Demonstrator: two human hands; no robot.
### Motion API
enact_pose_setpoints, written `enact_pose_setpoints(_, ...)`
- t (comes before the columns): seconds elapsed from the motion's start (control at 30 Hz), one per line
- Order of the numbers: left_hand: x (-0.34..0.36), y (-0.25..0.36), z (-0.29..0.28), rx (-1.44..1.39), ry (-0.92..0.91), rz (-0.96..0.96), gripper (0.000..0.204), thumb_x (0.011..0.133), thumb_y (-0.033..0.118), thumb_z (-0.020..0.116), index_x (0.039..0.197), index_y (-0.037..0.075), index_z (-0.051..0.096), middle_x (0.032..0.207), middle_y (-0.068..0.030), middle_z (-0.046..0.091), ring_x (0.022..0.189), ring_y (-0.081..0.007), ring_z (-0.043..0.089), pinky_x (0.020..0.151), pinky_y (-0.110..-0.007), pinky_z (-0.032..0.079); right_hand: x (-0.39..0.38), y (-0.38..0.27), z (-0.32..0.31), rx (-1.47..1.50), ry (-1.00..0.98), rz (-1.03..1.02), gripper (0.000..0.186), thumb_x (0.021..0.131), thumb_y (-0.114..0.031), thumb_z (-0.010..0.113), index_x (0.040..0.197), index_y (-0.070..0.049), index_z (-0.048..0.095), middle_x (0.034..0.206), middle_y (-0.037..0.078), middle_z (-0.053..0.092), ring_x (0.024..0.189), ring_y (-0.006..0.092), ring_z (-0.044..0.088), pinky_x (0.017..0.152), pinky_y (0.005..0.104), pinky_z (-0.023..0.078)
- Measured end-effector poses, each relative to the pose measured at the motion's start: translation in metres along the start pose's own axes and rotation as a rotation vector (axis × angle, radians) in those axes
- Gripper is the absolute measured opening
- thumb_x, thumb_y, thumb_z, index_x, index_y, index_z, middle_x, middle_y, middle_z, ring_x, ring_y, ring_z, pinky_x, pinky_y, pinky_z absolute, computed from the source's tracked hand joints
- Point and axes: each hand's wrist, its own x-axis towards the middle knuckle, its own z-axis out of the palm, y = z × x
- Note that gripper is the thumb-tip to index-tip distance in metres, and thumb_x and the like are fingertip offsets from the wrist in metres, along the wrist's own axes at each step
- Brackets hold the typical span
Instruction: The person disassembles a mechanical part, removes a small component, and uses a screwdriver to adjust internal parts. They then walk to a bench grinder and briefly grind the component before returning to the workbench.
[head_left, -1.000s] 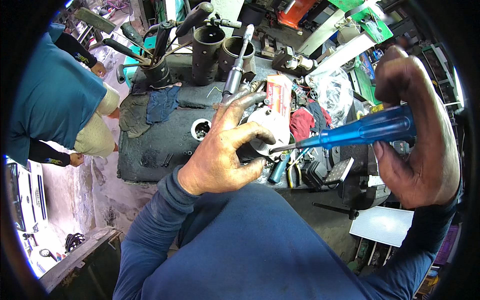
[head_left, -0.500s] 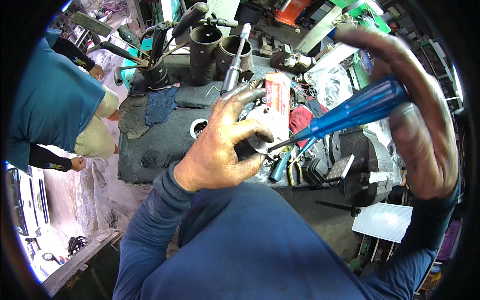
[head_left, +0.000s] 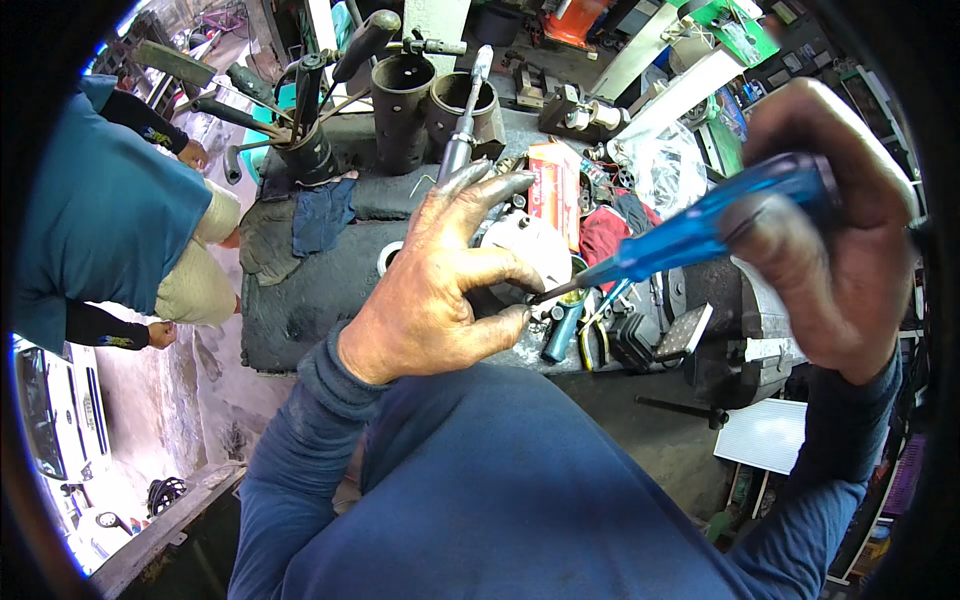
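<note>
My left hand (head_left: pixel 435 285) is curled at the bench's near side, thumb and forefinger bent around a pale round part (head_left: pixel 525 245), partly hidden by the fingers. A screwdriver (head_left: pixel 690 225) with a translucent blue handle slants down from the right, its dark shank ending beside my left thumb and forefinger tips. My right hand (head_left: pixel 840 240), blurred, closes on the handle's end with thumb and fingers. Beyond my left fingers a metal rod (head_left: pixel 468 120) with a pale tip points away; whether it joins the held part is hidden.
On the dark bench (head_left: pixel 310 320) lie a red and white box (head_left: pixel 553 190), pliers (head_left: pixel 597 335) and a blue-handled tool (head_left: pixel 564 330). A vise (head_left: pixel 755 310) stands right. Metal cylinders (head_left: pixel 402 120) and a tool holder (head_left: pixel 310 155) stand at the back. Another person (head_left: pixel 120 210) is at the left.
My right hand has moved inward and down and closed on the screwdriver's handle, with the fingers curled in from their raised, looser pose. My left hand stays nearly in place.
</note>
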Motion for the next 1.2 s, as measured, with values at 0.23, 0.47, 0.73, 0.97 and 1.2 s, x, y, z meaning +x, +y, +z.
enact_pose_setpoints(0.23, 0.030, 0.020, -0.022, 0.327, -0.289, 0.131, 0.024, 0.066, 0.018, 0.082, 0.090, 0.014, 0.080, 0.151, -0.0175, 0.055, 0.145, -0.0474, 0.040, 0.117, -0.061, 0.030, -0.052, 0.058, -0.026, 0.130, 0.492, 0.288, 0.039, 0.103, -0.037, 0.067, 0.126, -0.005, 0.066, 0.109, 0.006, 0.066, 0.095, 0.0124, 0.062, 0.074, 0.0252, 0.047)
enact_pose_setpoints(0.47, 0.043, 0.033, -0.022, 0.339, -0.394, 0.082, 0.031, 0.061, 0.017, 0.084, 0.091, 0.015, 0.078, 0.150, -0.0177, 0.056, 0.147, -0.0472, 0.038, 0.118, -0.063, 0.028, -0.131, 0.066, 0.049, 0.240, 0.641, 0.430, 0.045, 0.093, -0.041, 0.080, 0.105, 0.000, 0.065, 0.095, 0.004, 0.061, 0.082, 0.0121, 0.058, 0.073, 0.0256, 0.046)
enact_pose_setpoints(0.73, 0.010, 0.026, -0.022, 0.204, -0.233, -0.098, 0.028, 0.067, 0.027, 0.093, 0.091, 0.015, 0.083, 0.147, -0.0224, 0.059, 0.150, -0.0450, 0.037, 0.121, -0.058, 0.031, -0.173, 0.074, 0.115, 0.692, 0.684, 0.642, 0.055, 0.088, -0.043, 0.085, 0.107, 0.003, 0.061, 0.096, 0.009, 0.060, 0.091, 0.0217, 0.063, 0.081, 0.0336, 0.051)
enact_pose_setpoints(0.97, -0.033, -0.001, -0.047, -0.033, 0.257, -0.546, 0.024, 0.084, 0.014, 0.081, 0.102, -0.001, 0.078, 0.112, -0.0187, 0.073, 0.104, -0.0249, 0.068, 0.093, -0.037, 0.053, -0.165, 0.099, 0.127, 0.732, 0.730, 0.601, 0.055, 0.087, -0.041, 0.086, 0.108, 0.003, 0.061, 0.102, 0.011, 0.059, 0.093, 0.0260, 0.063, 0.086, 0.0392, 0.052)
enact_pose_setpoints(1.2, -0.047, -0.008, -0.035, -0.124, 0.190, -0.578, 0.025, 0.093, 0.017, 0.074, 0.106, -0.005, 0.076, 0.097, -0.0156, 0.073, 0.086, -0.0197, 0.068, 0.077, -0.030, 0.053, -0.143, 0.107, 0.138, 0.739, 0.699, 0.617, 0.056, 0.087, -0.041, 0.086, 0.108, 0.004, 0.062, 0.100, 0.011, 0.060, 0.092, 0.0250, 0.062, 0.087, 0.0397, 0.052)
